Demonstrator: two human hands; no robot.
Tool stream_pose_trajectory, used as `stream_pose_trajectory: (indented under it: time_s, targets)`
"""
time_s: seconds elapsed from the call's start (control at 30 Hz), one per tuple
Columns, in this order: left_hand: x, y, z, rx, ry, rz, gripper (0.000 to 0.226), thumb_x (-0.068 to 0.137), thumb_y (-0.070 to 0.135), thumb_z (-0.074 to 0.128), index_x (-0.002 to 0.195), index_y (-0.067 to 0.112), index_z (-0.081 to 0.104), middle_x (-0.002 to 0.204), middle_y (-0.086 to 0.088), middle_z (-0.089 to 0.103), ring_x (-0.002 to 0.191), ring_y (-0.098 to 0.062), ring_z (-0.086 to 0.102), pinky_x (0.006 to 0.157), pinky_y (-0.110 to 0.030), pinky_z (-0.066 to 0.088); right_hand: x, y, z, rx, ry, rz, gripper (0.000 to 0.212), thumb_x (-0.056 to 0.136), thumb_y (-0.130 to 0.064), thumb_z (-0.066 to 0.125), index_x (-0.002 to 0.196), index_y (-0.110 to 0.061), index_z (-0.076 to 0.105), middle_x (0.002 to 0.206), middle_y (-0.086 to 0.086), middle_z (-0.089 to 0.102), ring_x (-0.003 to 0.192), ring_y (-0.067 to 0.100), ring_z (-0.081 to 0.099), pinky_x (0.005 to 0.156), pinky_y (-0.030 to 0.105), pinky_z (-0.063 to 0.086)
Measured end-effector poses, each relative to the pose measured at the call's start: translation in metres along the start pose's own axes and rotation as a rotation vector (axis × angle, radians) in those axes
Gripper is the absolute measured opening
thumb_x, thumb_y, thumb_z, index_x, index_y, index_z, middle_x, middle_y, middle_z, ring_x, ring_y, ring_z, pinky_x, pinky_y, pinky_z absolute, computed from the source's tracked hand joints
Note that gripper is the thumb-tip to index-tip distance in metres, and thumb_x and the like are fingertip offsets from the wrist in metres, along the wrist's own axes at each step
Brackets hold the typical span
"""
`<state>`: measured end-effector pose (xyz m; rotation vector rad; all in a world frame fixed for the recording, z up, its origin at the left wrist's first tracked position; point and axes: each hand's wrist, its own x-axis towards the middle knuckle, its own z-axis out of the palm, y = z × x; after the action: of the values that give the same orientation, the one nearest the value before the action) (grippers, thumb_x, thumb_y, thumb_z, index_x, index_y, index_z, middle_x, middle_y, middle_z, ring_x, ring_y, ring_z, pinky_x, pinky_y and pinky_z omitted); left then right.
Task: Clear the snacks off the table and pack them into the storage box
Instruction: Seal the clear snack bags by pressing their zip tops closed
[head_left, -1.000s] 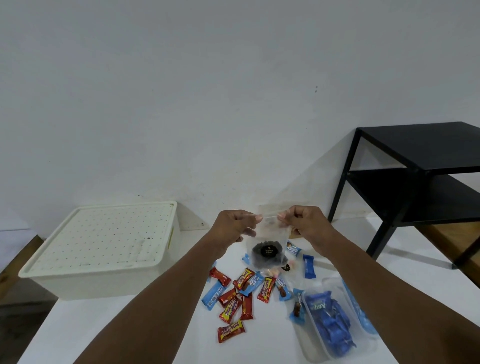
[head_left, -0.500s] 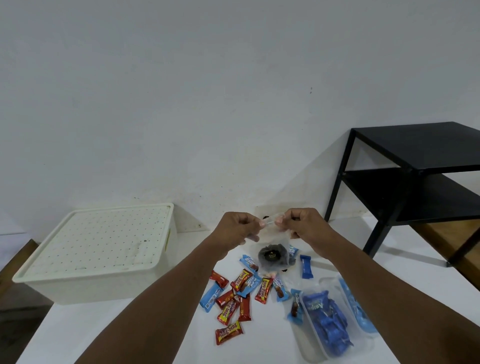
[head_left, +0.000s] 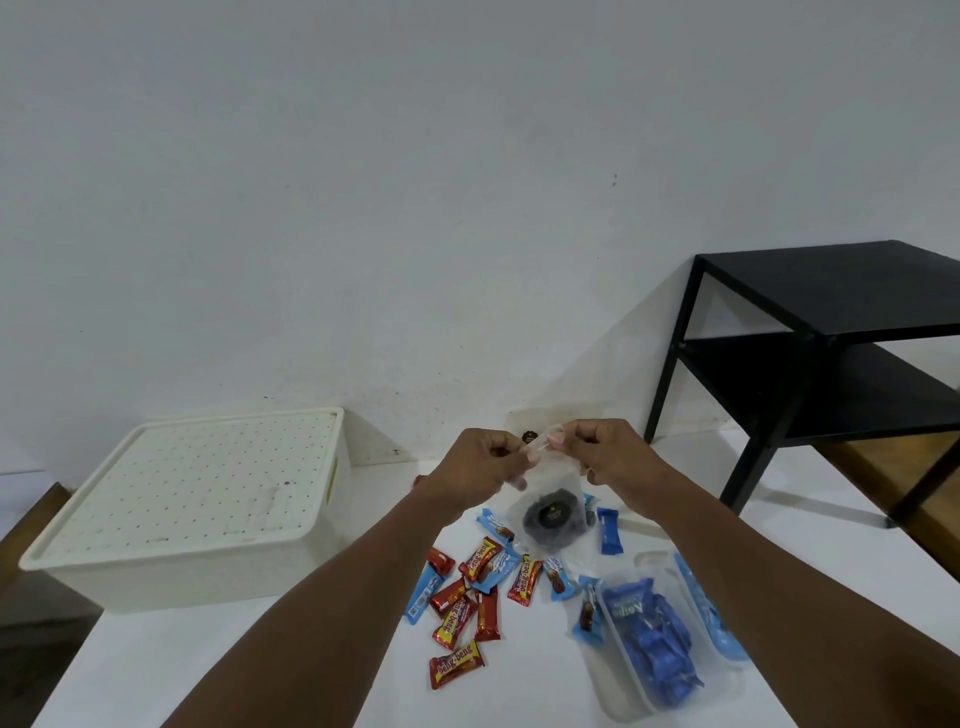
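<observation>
My left hand (head_left: 480, 465) and my right hand (head_left: 605, 452) pinch the top edge of a clear plastic bag (head_left: 550, 512) that hangs above the table with dark round snacks inside. Under it, several red snack bars (head_left: 457, 621) and blue snack packets (head_left: 498, 525) lie scattered on the white table (head_left: 208, 660). A clear zip bag of blue packets (head_left: 652, 629) lies to the right. The cream storage box (head_left: 192, 501) stands at the left with its perforated lid on.
A black two-shelf side table (head_left: 826, 358) stands at the right, one leg near the table's far right corner. A white wall runs behind. A small dark round item (head_left: 529, 436) shows just behind my fingers.
My hands have drawn closer together along the bag's top edge, and the bag hangs lower between them. The scene sits slightly further left in view.
</observation>
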<state>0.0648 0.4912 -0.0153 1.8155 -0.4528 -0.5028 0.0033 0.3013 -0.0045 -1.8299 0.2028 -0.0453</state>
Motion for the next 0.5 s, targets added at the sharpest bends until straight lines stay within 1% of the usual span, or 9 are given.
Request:
stream_pose_trajectory:
  time_s: [0.1,0.17,0.23,0.3,0.33,0.4,0.5]
  targets:
    - [0.0,0.002,-0.001,0.004,0.033,0.058,0.016,0.086,0.023,0.076,0.074,0.017,0.068,0.073,-0.01,0.071,0.071,-0.02,0.067,0.064,-0.027,0.046,0.002,0.001,0.003,0.004,0.017,0.002,0.019,0.091,-0.032,0.068,0.095,-0.017,0.078,0.059,-0.019,0.063,0.056,0.001,0.049,0.054,0.018,0.039]
    - [0.0,0.006,-0.003,-0.006,0.016,0.059,0.018,0.086,0.024,0.076,0.075,0.013,0.066,0.073,-0.009,0.071,0.071,-0.018,0.069,0.064,-0.026,0.047,0.003,0.003,0.006,0.019,0.051,0.012,0.017,0.09,-0.032,0.07,0.095,-0.018,0.078,0.06,-0.015,0.061,0.057,0.005,0.047,0.05,0.02,0.039]
    - [-0.002,0.009,-0.003,-0.054,-0.03,-0.006,0.024,0.088,0.033,0.073,0.082,0.011,0.07,0.078,-0.009,0.073,0.076,-0.02,0.074,0.069,-0.029,0.05,0.004,0.005,0.007,0.081,0.066,0.021,0.015,0.089,-0.029,0.072,0.094,-0.016,0.078,0.062,-0.008,0.058,0.058,0.009,0.043,0.049,0.023,0.038]
    - [-0.004,0.009,-0.004,-0.136,-0.068,-0.102,0.033,0.092,0.043,0.064,0.093,0.012,0.075,0.085,-0.008,0.075,0.085,-0.026,0.076,0.074,-0.033,0.053,0.004,0.006,0.006,0.142,0.048,0.029,0.013,0.089,-0.025,0.072,0.095,-0.014,0.078,0.063,-0.001,0.055,0.058,0.014,0.039,0.049,0.027,0.038]
    - [-0.005,0.008,-0.005,-0.163,-0.076,-0.129,0.034,0.094,0.043,0.061,0.096,0.012,0.075,0.087,-0.008,0.076,0.088,-0.027,0.076,0.077,-0.034,0.053,0.004,0.007,0.006,0.163,0.037,0.035,0.014,0.089,-0.023,0.072,0.095,-0.013,0.078,0.063,0.0,0.055,0.058,0.014,0.04,0.049,0.027,0.039]
    - [-0.006,0.004,-0.007,-0.175,-0.092,-0.123,0.034,0.096,0.036,0.061,0.103,0.005,0.074,0.087,-0.007,0.075,0.09,-0.027,0.075,0.081,-0.035,0.052,0.004,0.008,0.006,0.194,0.012,0.044,0.015,0.089,-0.022,0.071,0.098,-0.011,0.077,0.065,0.004,0.055,0.057,0.014,0.043,0.051,0.028,0.044]
    - [-0.006,-0.002,-0.006,-0.198,-0.068,-0.104,0.033,0.096,0.027,0.064,0.105,-0.004,0.07,0.088,-0.014,0.074,0.091,-0.031,0.075,0.083,-0.04,0.05,0.005,0.007,0.011,0.232,-0.002,0.055,0.016,0.092,-0.023,0.068,0.099,-0.009,0.075,0.07,0.009,0.057,0.061,0.016,0.052,0.054,0.029,0.048]
